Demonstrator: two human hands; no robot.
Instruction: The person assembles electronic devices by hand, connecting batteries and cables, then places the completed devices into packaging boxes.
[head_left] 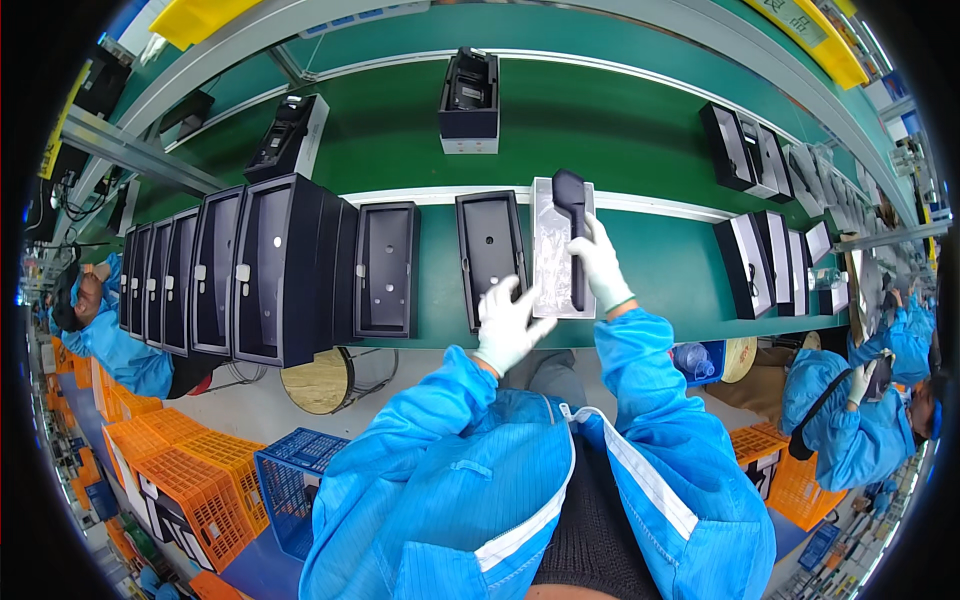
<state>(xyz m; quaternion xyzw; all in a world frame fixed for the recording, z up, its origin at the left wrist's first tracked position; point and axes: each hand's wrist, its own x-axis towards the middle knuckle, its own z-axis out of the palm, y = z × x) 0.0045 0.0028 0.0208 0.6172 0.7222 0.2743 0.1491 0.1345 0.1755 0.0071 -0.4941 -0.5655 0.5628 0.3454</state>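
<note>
My right hand (603,262), in a white glove, grips a long black handheld device (573,230) and holds it over a clear plastic bag (550,262) lying flat on the green bench (650,250). My left hand (508,325), also gloved, is spread open at the bag's near left corner, beside an empty black box tray (490,250). A second black tray (386,268) lies further left.
A row of upright black boxes (230,270) stands at the left. More boxes (775,262) stand at the right. Filled boxes (469,95) ride the green belt behind. Orange and blue crates (200,480) sit on the floor. Other workers in blue sit at both sides.
</note>
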